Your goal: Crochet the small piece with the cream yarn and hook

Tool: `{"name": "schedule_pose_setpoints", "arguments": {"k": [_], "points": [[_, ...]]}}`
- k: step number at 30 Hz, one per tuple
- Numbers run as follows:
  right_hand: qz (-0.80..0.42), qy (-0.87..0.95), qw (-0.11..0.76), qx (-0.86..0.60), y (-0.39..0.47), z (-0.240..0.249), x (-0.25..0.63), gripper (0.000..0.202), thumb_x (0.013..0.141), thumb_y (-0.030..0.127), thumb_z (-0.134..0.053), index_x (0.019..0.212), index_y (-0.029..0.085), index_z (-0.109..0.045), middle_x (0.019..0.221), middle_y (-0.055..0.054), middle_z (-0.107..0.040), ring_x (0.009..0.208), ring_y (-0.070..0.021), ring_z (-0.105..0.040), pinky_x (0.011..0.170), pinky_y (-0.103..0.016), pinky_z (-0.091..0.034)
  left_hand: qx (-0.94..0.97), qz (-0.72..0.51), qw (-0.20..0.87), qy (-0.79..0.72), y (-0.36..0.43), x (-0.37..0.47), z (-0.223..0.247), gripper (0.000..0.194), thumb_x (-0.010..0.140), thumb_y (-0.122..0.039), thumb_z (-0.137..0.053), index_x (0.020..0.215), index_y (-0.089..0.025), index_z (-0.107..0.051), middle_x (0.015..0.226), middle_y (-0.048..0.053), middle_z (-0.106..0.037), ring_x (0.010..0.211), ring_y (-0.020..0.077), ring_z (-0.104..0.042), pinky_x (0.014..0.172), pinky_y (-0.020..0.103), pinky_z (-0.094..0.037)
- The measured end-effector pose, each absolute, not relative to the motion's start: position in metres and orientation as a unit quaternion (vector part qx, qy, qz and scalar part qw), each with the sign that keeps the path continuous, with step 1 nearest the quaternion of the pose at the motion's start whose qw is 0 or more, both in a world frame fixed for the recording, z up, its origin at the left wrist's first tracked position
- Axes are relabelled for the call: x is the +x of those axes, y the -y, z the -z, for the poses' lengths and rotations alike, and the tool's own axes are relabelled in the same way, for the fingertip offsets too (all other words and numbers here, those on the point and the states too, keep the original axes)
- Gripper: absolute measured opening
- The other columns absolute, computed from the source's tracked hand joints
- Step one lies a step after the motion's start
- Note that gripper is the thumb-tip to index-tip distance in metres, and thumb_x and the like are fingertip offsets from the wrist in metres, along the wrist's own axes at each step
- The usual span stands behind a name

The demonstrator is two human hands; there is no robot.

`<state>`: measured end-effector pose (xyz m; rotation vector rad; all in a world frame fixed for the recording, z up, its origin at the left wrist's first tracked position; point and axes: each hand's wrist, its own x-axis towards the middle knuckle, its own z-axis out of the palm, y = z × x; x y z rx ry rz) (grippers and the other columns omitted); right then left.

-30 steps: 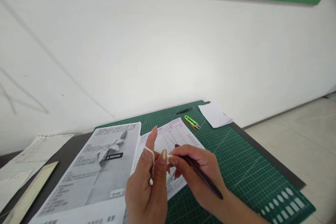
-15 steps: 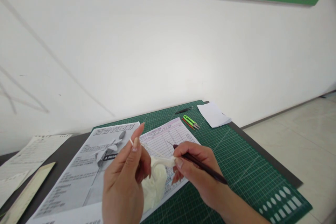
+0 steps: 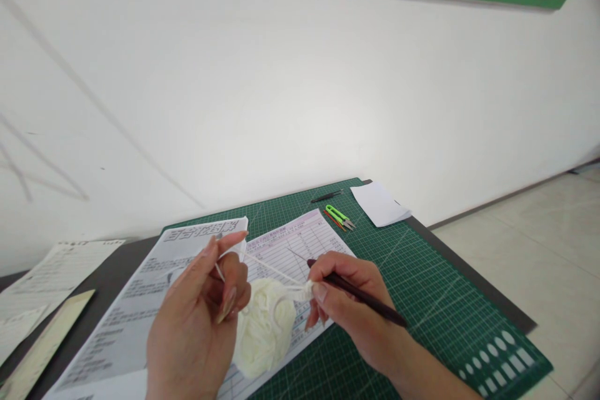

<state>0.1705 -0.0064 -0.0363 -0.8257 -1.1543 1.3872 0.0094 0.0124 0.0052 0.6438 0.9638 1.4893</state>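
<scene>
Holding white yarn strand (image 3: pixel 274 270) over curled fingers of L hand (image 3: pixel 201 306), near L; pinching small white yarn piece (image 3: pixel 307 291) plus slim dark-brown hook (image 3: pixel 362 293) w/ thin metal tip in R hand (image 3: pixel 351 312), near R. Can see cream yarn ball (image 3: pixel 262 337) btwn hands on white ruled sheet (image 3: pixel 300 239), then bright-green snips (image 3: pixel 337 215) farther back on green gridded mat (image 3: pixel 412 275).

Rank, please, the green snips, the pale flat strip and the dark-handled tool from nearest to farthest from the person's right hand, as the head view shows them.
1. Dark-handled tool: nearest, held in the right hand.
2. Green snips: just beyond that hand, on the green mat.
3. Pale flat strip: farthest, out past the left hand.
</scene>
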Motion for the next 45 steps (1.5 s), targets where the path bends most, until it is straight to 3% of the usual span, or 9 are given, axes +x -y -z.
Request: {"name": "schedule_pose_setpoints", "arguments": {"k": [4,11,14,18,22,26,29,36,45], "points": [[-0.589,0.483,0.545,-0.351,0.007,0.035,0.17,0.005,0.073,0.021,-0.061,0.07,0.018,-0.06,0.052,0.004,-0.056,0.044,-0.0086,-0.047,0.044,-0.021,-0.033,0.264,-0.646,0.589,-0.407,-0.013,0.008,-0.004,0.024,0.087,-0.029,-0.054,0.086,-0.014,-0.073,0.04,-0.005,-0.037,0.04,0.008,-0.021,0.037,0.018,-0.025],[-0.591,0.485,0.543,-0.347,0.007,0.035,0.171,0.006,0.073,0.02,-0.062,0.069,0.017,-0.059,0.052,0.003,-0.058,0.046,-0.0086,-0.048,0.045,-0.02,-0.035,0.314,-0.636,0.523,-0.473,-0.024,-0.009,-0.005,0.032,0.076,-0.027,-0.059,0.045,-0.018,-0.054,0.041,-0.003,-0.039,0.041,0.0093,-0.032,0.038,0.02,-0.034],[-0.581,0.491,0.548,-0.348,0.007,0.034,0.172,0.01,0.073,0.023,-0.064,0.066,0.017,-0.058,0.05,0.004,-0.056,0.044,-0.0086,-0.046,0.044,-0.02,-0.033,0.326,-0.658,0.446,-0.511,-0.034,-0.025,-0.003,0.003,0.068,-0.02,-0.07,0.071,-0.019,-0.071,0.066,0.0,-0.06,0.062,0.0131,-0.052,0.045,0.018,-0.043],[-0.575,0.488,0.557,-0.348,0.006,0.032,0.173,0.013,0.073,0.026,-0.066,0.066,0.018,-0.058,0.05,0.004,-0.054,0.044,-0.0084,-0.044,0.043,-0.02,-0.032,0.357,-0.663,0.384,-0.534,-0.039,-0.046,0.001,0.018,0.064,-0.014,-0.077,0.079,-0.022,-0.074,0.086,-0.001,-0.066,0.084,0.0158,-0.057,0.058,0.017,-0.048],[-0.57,0.509,0.554,-0.331,0.006,0.031,0.174,0.014,0.075,0.025,-0.064,0.065,0.017,-0.059,0.051,0.003,-0.053,0.046,-0.0087,-0.045,0.044,-0.02,-0.033,0.442,-0.613,0.447,-0.478,-0.028,-0.041,-0.001,0.018,0.068,-0.03,-0.076,0.085,-0.022,-0.073,0.076,0.002,-0.07,0.073,0.0203,-0.062,0.054,0.025,-0.05],[-0.569,0.513,0.556,-0.321,0.006,0.031,0.174,0.014,0.076,0.026,-0.064,0.067,0.017,-0.06,0.053,0.003,-0.053,0.047,-0.0087,-0.044,0.044,-0.02,-0.034,0.584,-0.385,0.554,-0.452,-0.011,-0.011,-0.001,0.032,0.083,-0.046,-0.059,0.089,-0.017,-0.073,0.043,-0.005,-0.046,0.041,0.0094,-0.041,0.04,0.02,-0.028],[-0.569,0.518,0.556,-0.316,0.006,0.032,0.174,0.015,0.077,0.026,-0.065,0.068,0.016,-0.06,0.054,0.003,-0.052,0.048,-0.0087,-0.044,0.045,-0.02,-0.034,0.579,-0.294,0.627,-0.431,-0.005,0.006,0.002,0.041,0.084,-0.054,-0.054,0.077,-0.016,-0.069,0.054,-0.001,-0.052,0.046,0.0083,-0.036,0.042,0.02,-0.023],[-0.586,0.516,0.547,-0.302,0.007,0.031,0.174,0.019,0.078,0.03,-0.066,0.068,0.016,-0.059,0.056,0.001,-0.057,0.049,-0.0093,-0.047,0.048,-0.021,-0.036,0.562,-0.317,0.663,-0.379,-0.008,0.008,0.007,0.04,0.08,-0.052,-0.06,0.063,-0.017,-0.067,0.052,-0.004,-0.042,0.047,0.0086,-0.03,0.04,0.021,-0.02],[-0.573,0.526,0.536,-0.328,0.007,0.034,0.175,0.016,0.081,0.031,-0.063,0.074,0.017,-0.059,0.056,0.003,-0.051,0.048,-0.0092,-0.043,0.046,-0.022,-0.032,0.604,-0.377,0.574,-0.404,0.001,0.014,0.0,0.032,0.082,-0.041,-0.062,0.061,-0.018,-0.065,0.052,-0.005,-0.043,0.047,0.0087,-0.029,0.041,0.021,-0.02]]}}
